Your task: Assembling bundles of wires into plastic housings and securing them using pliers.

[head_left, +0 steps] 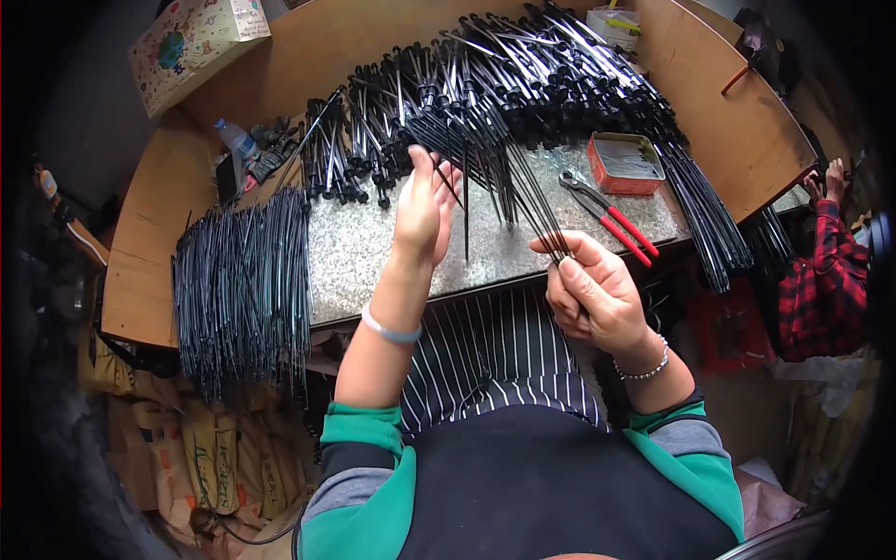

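Observation:
My right hand [597, 291] pinches the near ends of several thin black metal rods [534, 198] between thumb and fingers. From there they fan up and away over the speckled worktop [359, 247] toward the pile at the back. My left hand [425, 210] is raised beside the fan, thumb and fingers apart, with a dark rod crossing close to its fingertips. Whether the palm touches any rod is hard to make out. Red-handled pincers [623, 229] lie to the right of the rods, next to a red rectangular tin [625, 168] of thin metal pieces.
A large heap of silver-and-black rods with black end knobs [420, 75] lines the back. Dark rods [243, 280] overhang the left front edge; more [695, 205] lie at right. A wooden rim [145, 252] surrounds the table. Someone's plaid sleeve [821, 289] shows at far right.

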{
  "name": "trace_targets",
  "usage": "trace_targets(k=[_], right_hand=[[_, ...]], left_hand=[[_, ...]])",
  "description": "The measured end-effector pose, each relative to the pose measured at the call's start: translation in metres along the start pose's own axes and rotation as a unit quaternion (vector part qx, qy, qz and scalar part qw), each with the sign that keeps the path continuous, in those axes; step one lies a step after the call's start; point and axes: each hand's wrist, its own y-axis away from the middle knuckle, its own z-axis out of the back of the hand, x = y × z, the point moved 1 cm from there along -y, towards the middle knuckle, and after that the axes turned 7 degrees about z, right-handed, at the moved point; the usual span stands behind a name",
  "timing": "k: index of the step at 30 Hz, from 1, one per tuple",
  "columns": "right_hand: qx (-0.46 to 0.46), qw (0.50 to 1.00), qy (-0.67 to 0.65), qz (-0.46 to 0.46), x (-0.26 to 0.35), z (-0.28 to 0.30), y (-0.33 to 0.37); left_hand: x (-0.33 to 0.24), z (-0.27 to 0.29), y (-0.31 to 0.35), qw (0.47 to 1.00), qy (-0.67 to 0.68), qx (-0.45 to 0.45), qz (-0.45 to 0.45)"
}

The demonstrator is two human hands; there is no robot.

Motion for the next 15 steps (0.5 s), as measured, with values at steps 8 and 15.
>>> trace_targets(k=[8,15], right_hand=[[0.022,0.941,0.314,0.122,-0.043,0.056,0.045],[0.001,0.787,0.609,0.099,-0.163,0.150,0.047]], left_hand=[[-0.036,-0.054,-0.009,0.941,-0.101,0.267,-0.180],[0.042,-0.035,-0.004,0.869,-0.367,0.280,-0.178]])
